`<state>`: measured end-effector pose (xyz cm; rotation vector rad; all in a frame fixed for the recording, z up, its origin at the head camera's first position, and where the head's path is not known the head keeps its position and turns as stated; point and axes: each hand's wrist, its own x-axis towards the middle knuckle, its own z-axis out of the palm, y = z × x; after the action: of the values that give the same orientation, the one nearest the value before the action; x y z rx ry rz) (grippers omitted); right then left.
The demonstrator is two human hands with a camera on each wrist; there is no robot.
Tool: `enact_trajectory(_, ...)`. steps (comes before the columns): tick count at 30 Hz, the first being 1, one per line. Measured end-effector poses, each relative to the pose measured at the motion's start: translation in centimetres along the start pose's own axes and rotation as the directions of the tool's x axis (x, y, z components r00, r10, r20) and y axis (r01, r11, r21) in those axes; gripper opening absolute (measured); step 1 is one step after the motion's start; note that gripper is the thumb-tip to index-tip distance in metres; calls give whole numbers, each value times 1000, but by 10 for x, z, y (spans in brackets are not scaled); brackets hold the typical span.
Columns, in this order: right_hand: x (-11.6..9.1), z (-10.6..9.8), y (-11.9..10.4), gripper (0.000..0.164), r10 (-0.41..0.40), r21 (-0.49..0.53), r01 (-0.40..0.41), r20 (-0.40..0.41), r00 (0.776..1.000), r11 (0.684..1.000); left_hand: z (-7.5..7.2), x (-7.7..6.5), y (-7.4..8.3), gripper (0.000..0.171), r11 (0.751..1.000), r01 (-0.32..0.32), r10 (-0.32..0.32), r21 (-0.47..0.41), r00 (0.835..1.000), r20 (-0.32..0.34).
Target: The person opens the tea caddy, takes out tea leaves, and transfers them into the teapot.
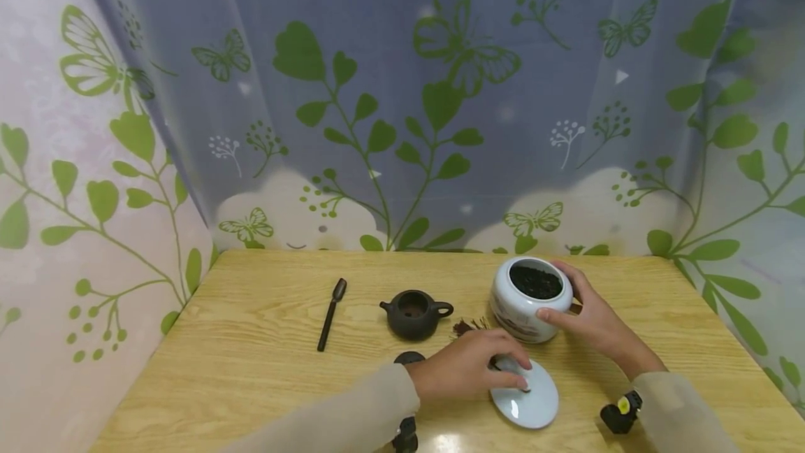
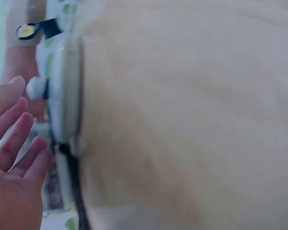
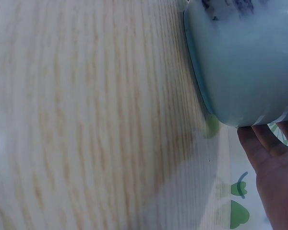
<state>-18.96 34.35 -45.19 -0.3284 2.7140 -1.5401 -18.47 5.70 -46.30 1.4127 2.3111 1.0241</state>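
Observation:
A round white porcelain jar (image 1: 525, 310) with dark loose tea leaves (image 1: 536, 282) inside stands on the right side of the table. My right hand (image 1: 594, 324) holds it from the right, thumb on the near side; in the right wrist view the fingertips (image 3: 247, 136) touch its wall. Nearer to me lies the white lid (image 1: 534, 400), knob up. Over it is my left hand (image 1: 468, 367), its fingers loosely bent. The left wrist view shows the lid's knob (image 2: 37, 88) just beyond the thumb, with a small gap between them.
A dark clay teapot (image 1: 413, 317) without its lid stands mid-table. Left of it lies a dark tea scoop (image 1: 330, 314). A brown tassel (image 1: 468, 327) lies by the jar, and a small dark round object (image 1: 410, 357) is partly behind my left wrist. Printed curtains surround the wooden table (image 1: 251, 341).

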Motion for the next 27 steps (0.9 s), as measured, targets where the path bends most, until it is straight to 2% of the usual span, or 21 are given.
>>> enact_trajectory(6, 0, -1, 0, 99, 11, -12, -11, 1, 1000, 1000, -18, -7, -1, 27, 1000, -9, 9, -4, 999, -42)
enact_trajectory(15, 2, 0, 1, 99, 10, 2, -10, 1, 1000, 1000, -37, -23, -4, 27, 994, -17, 9, -107, 997, -74)
enact_trajectory(21, 1, 1, 2, 99, 2, 22, -2, -4, 1000, 1000, -54, -41, -10, 27, 974, 54, -78, -220, 992, -103)
enact_trajectory(27, 2, 1, 1, 99, 10, 22, -10, -1, 1000, 1000, -70, -60, -16, 28, 964, 91, -128, -251, 982, -136)
